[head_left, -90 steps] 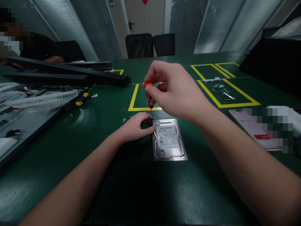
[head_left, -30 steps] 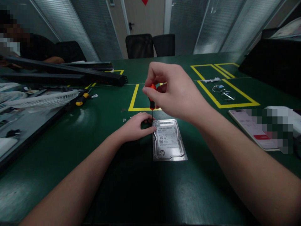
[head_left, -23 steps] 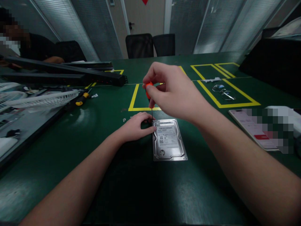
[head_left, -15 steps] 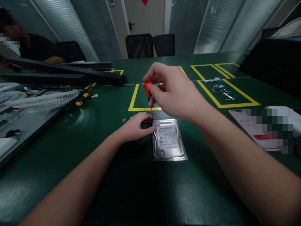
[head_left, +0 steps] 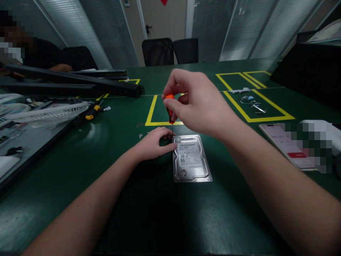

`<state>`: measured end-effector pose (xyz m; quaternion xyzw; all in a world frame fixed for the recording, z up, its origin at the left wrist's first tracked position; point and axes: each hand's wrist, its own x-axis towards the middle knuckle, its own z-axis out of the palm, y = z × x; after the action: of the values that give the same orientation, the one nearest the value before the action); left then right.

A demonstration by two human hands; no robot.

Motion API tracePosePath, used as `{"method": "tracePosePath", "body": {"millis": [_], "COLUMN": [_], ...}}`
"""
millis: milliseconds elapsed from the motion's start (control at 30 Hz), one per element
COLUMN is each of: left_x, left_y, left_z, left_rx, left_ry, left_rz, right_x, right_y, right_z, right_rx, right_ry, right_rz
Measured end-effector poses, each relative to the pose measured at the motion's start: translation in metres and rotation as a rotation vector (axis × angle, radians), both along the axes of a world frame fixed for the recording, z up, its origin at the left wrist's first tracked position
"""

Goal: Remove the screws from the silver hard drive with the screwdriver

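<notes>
A silver hard drive (head_left: 191, 158) lies flat on the green table (head_left: 165, 213), label up. My right hand (head_left: 198, 103) pinches the orange handle of a small screwdriver (head_left: 169, 106), held upright with its thin shaft down at the drive's far left corner. My left hand (head_left: 153, 144) rests on the table against the drive's left edge, fingers curled, thumb and forefinger touching the case near the shaft's tip.
Tiny screws (head_left: 140, 135) lie left of my left hand. A yellow-handled screwdriver (head_left: 93, 112), white fan grilles (head_left: 50, 112) and long black bars (head_left: 80, 83) sit at the left, where another person sits. Yellow tape boxes (head_left: 250, 103) mark the table; papers (head_left: 286, 144) lie right.
My right fingers have shifted round the orange handle, turning it, while the shaft stays on the same corner. The left hand and the drive have not moved.
</notes>
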<state>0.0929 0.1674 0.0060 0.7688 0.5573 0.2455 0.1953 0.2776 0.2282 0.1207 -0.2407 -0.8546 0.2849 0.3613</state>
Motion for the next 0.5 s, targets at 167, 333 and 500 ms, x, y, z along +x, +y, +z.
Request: {"method": "tracePosePath", "body": {"millis": [167,333,500], "left_x": [0.0002,-0.0001,0.0001], "left_y": [0.0,0.0,-0.0008], "left_z": [0.0005,0.0006,0.0011], "left_rx": [-0.001,-0.004,-0.01], "left_ry": [0.006,0.004,0.011], "left_rz": [0.002,-0.001,0.005], "right_x": [0.0002,0.0007,0.0012], "right_y": [0.0006,-0.0002,0.0001], "right_z": [0.0004,0.0004,-0.0009], "right_rx": [0.036,0.037,0.052], "right_ry": [-0.003,0.0,0.028], "right_rz": [-0.007,-0.003,0.011]}}
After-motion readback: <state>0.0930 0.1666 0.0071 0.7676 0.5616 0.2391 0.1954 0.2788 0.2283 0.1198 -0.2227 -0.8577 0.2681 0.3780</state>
